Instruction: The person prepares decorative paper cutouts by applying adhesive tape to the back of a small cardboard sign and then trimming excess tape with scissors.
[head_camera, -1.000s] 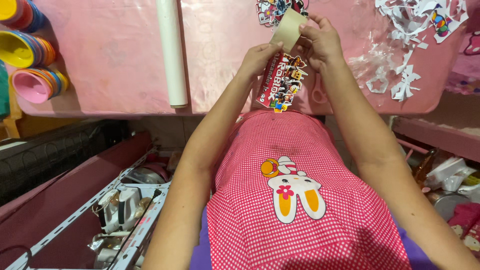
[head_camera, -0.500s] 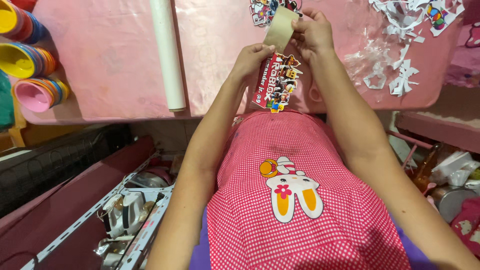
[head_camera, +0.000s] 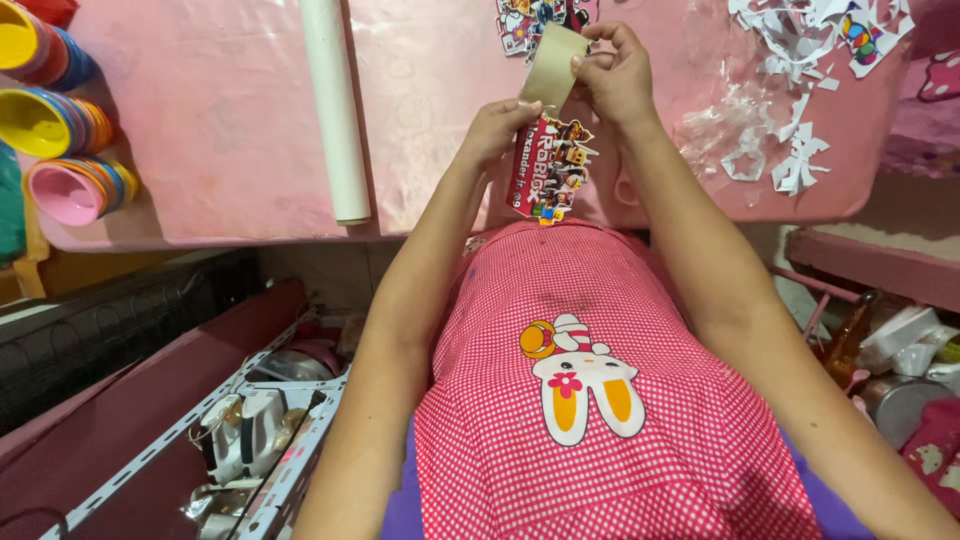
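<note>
Moved: both hands and the tape have dropped slightly toward the body.
Left hand (head_camera: 497, 125): pinches cutout (head_camera: 545, 170), steadying it.
Right hand (head_camera: 612, 72): grips tape (head_camera: 553, 67), pulled taut above table (head_camera: 230, 130).

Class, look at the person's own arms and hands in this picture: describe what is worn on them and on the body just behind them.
Both arms are bare to the top of the frame, no sleeves showing. The left hand and right hand wear no gloves, and no rings or watch show. Behind them is a red-and-white checked top with a cartoon rabbit print.
</note>
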